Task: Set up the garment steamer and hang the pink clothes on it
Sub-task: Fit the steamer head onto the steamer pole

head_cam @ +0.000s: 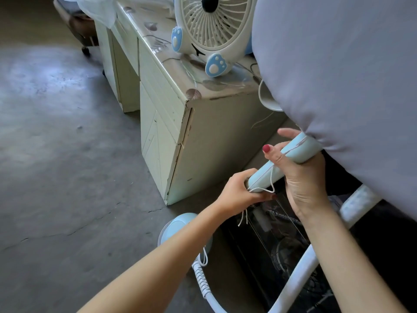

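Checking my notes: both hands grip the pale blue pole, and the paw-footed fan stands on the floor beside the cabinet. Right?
Not quite. In the head view the fan stands on top of the cabinet, not on the floor. The left hand and right hand do grip the pale blue pole.

A worn cream cabinet [180, 123] with chipped edges stands on a cracked grey concrete floor [56, 154], where a pale patch of light falls. A white-and-blue paw-footed desk fan [209, 30] sits on its top.

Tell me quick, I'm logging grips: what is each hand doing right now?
Left hand: grips the lower end of the pale blue steamer pole.
Right hand: grips the same pole higher up.
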